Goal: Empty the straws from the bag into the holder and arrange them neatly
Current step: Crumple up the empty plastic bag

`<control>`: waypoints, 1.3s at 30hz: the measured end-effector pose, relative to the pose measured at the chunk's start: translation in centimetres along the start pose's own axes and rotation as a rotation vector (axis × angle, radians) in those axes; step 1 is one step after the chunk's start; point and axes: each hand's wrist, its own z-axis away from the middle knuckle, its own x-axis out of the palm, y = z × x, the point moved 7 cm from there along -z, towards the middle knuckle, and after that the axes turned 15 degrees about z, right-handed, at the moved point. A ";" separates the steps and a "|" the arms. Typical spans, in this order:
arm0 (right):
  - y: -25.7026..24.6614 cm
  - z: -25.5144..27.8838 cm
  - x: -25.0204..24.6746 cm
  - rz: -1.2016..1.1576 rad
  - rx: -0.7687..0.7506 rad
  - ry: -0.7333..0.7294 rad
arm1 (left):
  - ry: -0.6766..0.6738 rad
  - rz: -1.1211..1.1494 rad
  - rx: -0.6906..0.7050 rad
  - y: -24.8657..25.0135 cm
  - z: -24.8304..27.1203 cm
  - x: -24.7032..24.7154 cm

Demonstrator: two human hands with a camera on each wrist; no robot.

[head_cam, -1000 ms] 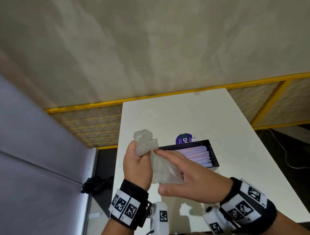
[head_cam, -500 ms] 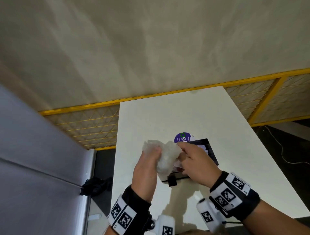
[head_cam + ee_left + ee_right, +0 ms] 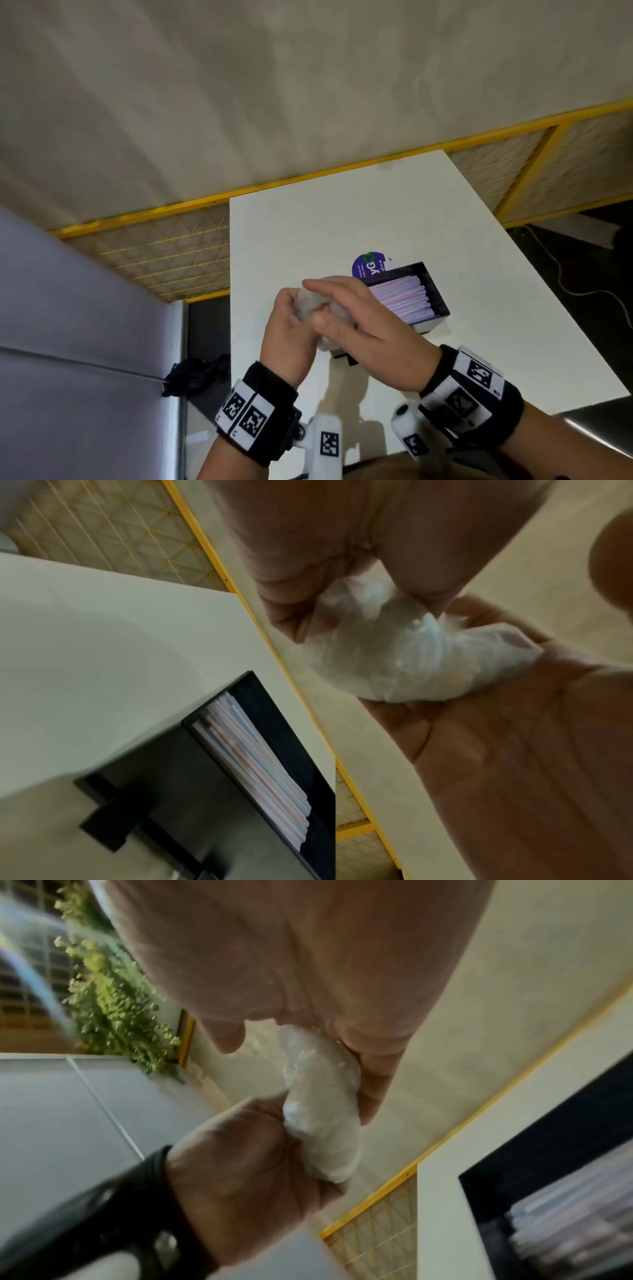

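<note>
A clear plastic bag (image 3: 310,303) is crumpled into a small wad (image 3: 411,656) between my two hands, above the white table's near part. My left hand (image 3: 291,320) curls round its left side, and my right hand (image 3: 346,308) closes over it from the right with fingers and thumb. The right wrist view shows the wad (image 3: 322,1110) squeezed between both hands. Just right of my hands stands the black holder (image 3: 436,294). White and pinkish straws (image 3: 400,294) lie in it side by side, also seen as straws (image 3: 257,772).
A purple round sticker (image 3: 368,265) lies behind the holder on the white table (image 3: 342,222). A yellow-framed mesh railing (image 3: 164,253) runs behind and beside the table. A grey panel (image 3: 68,308) stands to the left, with a black bundle (image 3: 195,373) on the floor.
The bag hung loose between my hands a second ago. Both hands have since closed together and pressed it into a tight wad, slightly nearer the holder.
</note>
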 end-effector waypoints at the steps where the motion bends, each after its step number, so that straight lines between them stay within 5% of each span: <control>1: -0.2 0.2 0.1 0.079 -0.027 -0.015 | 0.015 -0.014 -0.019 0.0 -0.1 -0.1; 10: 0.0 2.0 -0.8 0.510 -0.175 0.036 | -0.213 0.057 -0.253 0.2 1.1 4.1; 17: 4.2 3.9 -5.8 0.472 -0.065 0.013 | -0.268 -0.016 -0.181 -0.3 2.8 9.6; 21: 9.0 6.6 -9.1 0.489 0.032 -0.016 | -0.266 -0.391 0.012 -1.2 3.4 14.8; 26: 16.7 11.6 -13.8 0.406 0.233 0.070 | -0.304 -0.629 0.045 -3.6 2.3 20.5; 32: 26.7 20.3 -18.2 0.184 0.486 0.154 | -0.478 -0.872 -0.103 -12.3 1.0 27.7; 39: 35.1 29.3 -19.7 0.193 0.692 0.273 | -0.842 -1.280 -0.095 -24.6 0.0 35.7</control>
